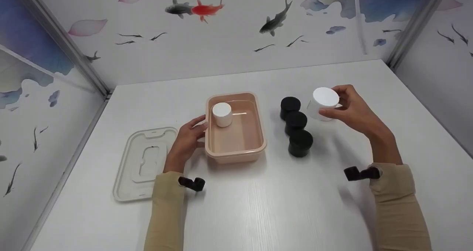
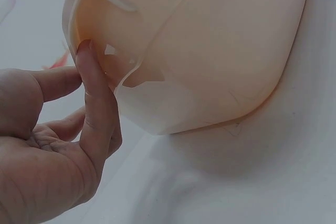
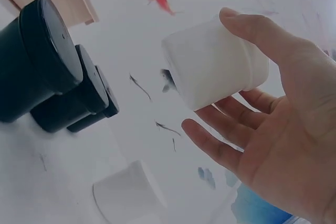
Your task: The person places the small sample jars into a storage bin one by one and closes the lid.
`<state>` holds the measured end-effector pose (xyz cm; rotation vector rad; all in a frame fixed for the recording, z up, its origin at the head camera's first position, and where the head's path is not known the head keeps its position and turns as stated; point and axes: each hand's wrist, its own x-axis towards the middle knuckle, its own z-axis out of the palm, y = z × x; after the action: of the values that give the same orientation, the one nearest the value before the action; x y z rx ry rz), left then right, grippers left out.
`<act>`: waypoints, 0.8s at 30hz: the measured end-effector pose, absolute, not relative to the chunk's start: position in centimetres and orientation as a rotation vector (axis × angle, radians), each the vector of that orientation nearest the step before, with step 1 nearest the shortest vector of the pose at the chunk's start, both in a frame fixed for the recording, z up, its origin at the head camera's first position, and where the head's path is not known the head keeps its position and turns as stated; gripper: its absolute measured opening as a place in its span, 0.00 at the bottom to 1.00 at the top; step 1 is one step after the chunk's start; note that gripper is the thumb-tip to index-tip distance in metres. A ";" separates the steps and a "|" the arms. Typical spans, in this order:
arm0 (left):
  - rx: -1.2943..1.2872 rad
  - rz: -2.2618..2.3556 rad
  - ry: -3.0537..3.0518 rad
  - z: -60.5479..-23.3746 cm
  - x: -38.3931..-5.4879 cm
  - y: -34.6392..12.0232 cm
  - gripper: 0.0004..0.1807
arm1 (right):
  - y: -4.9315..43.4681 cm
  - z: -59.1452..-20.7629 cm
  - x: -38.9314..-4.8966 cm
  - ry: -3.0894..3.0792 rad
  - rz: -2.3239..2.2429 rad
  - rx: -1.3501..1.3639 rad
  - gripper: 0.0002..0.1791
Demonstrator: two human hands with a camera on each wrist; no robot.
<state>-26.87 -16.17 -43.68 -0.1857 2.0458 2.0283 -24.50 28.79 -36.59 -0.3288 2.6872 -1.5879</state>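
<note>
While the right hand (image 1: pixel 356 112) curved round a white, round plastic jar with a flat white lid (image 1: pixel 326 97), that jar sat between its thumb on one side and its fingers on the other, about upright, at the right of the scene. The left hand (image 1: pixel 186 138) rested loosely bent fingers against the left side of a peach-coloured, rectangular plastic bin (image 1: pixel 236 154); whether it pinched the rim could not be told. Inside the bin, near its back left corner, stood a short white cylindrical jar (image 1: pixel 222 112). Three black, round-topped jars (image 1: pixel 295 122) stood close together between bin and right hand. Low in the right wrist view, another white jar (image 3: pixel 126 195) appeared. A translucent, pale plastic lid (image 1: pixel 144 162) lay on the white tabletop (image 1: pixel 251 206), partly behind the left arm.
</note>
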 end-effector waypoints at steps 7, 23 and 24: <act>-0.178 2.032 2.048 -43.6 -26.8 -16.2 0.28 | 26.6 -35.6 -24.1 2.686 -1.579 -0.269 0.39; -0.211 2.023 2.043 -43.6 -26.9 -16.1 0.27 | 22.9 -35.5 -23.7 2.631 -1.548 -0.379 0.41; -0.202 2.027 2.041 -43.7 -26.9 -16.2 0.27 | 22.7 -35.5 -23.6 2.635 -1.543 -0.383 0.40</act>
<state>-26.90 -16.16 -43.66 -0.2016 2.0408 2.0268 -23.65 22.68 -35.54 -0.3831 2.6347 -1.5426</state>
